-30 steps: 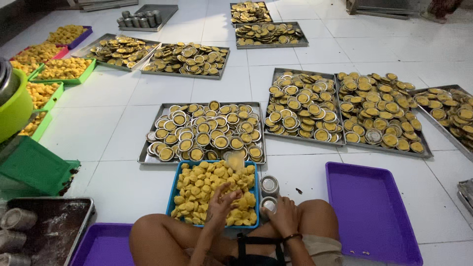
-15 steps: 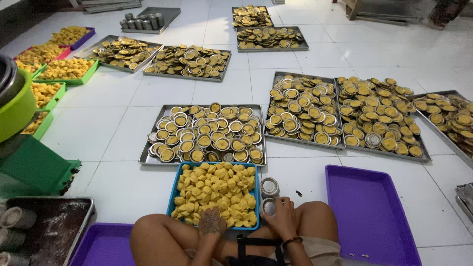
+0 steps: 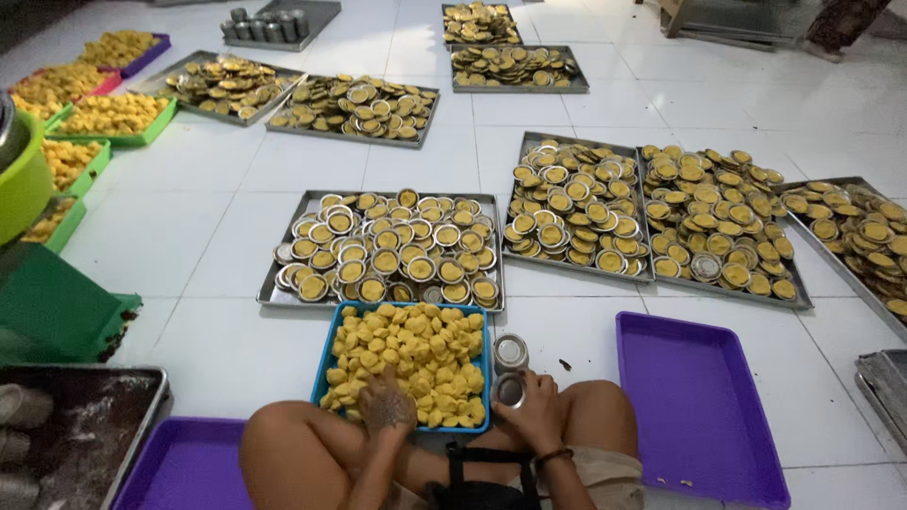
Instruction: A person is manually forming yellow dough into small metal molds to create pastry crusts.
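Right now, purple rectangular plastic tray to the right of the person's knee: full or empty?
Empty. The purple rectangular plastic tray shows only its bare bottom, while the blue plastic tray under the left hand is heaped with yellow cakes.

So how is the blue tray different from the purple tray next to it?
The blue tray is heaped with yellow cakes; the purple tray holds nothing. The blue tray is smaller and lies between the knees, with the left hand in it; the purple tray lies untouched on the right. Both are rectangular and lie on the floor.
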